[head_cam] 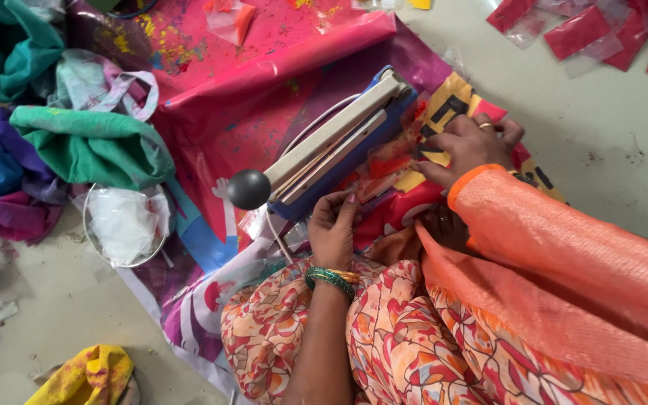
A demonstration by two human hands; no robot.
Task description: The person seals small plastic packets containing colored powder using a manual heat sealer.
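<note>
Now the left hand (331,225) pinches one end of a red-filled clear pouch (388,166) and the right hand (465,148) grips the other, stretching it flat under the raised arm of the blue heat sealer (335,146), probably so its open edge lies straight across the sealing bar.

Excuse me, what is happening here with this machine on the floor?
A person sits on the floor at a blue heat sealer with its arm raised. The left hand is at the near edge of the sealer, and the right hand holds a small clear pouch of red powder at its bar. More filled pouches lie on the floor at the upper right.
</note>
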